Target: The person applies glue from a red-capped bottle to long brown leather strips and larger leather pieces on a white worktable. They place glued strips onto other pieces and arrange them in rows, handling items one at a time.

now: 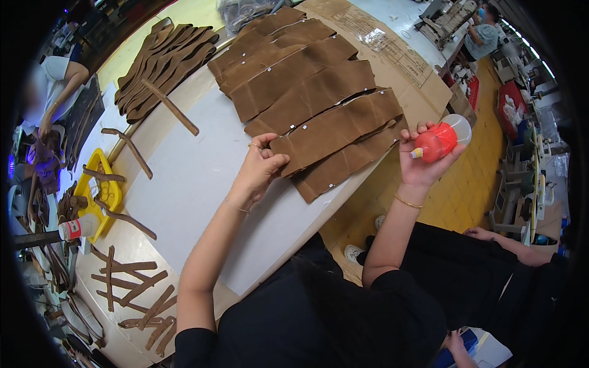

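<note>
Overlapping brown leather-like panels lie in a fanned stack on the table, with small white marks along their edges. My left hand pinches the left end of one brown panel near the front of the stack. To the right, past the table's edge, my right hand is wrapped round a squeeze bottle with a red body, a clear base and a pale nozzle. The nozzle points left toward the panels and is apart from them.
A white sheet covers the table. Brown strips are bundled at the back left; several short strips lie nearer. A yellow basket stands at the left. Cardboard lies beneath the panels. A person sits far right; another is left.
</note>
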Available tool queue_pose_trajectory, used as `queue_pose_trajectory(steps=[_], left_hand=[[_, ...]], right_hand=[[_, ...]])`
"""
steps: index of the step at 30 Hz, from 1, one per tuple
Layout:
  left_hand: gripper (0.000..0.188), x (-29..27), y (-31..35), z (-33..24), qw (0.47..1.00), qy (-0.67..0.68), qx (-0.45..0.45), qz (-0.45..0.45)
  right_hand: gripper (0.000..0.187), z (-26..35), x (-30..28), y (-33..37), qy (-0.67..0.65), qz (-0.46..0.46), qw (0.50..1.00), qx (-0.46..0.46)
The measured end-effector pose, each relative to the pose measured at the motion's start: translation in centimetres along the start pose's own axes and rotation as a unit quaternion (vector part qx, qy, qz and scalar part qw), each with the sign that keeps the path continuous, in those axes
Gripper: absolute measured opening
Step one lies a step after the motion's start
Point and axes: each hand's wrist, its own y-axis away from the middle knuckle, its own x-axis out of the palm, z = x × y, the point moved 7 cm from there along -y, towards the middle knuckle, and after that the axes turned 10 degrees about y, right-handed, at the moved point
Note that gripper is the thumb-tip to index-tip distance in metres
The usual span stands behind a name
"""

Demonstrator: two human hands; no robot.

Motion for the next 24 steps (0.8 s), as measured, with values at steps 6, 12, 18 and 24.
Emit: queue_pose_trajectory(steps=[6,12,18,24], left_hand=[[0.066,3.5,-1.3,-1.4,0.992,-0.032,-0.091,0.076],[0.044,9.2,0.5,-9.0,0.975,0.0,0.087,0.202],[0.025,11.4,13.6,-18.4,0.937,0.043,0.217,0.27],[0.031,5.2,21.4,-21.2,0.959,-0.026,0.254,0.125]], right_hand=[[0.079,0.7,-0.1,0.0,-0.022,0.002,1.0,0.002],[0.077,1.9,-0.9,-0.3,-0.017,0.056,0.998,-0.008],[0.075,2.0,1.0,-0.1,0.046,0.034,0.998,-0.022],[0.07,-1.5,3.5,-0.5,0.023,0.04,0.999,0.024]])
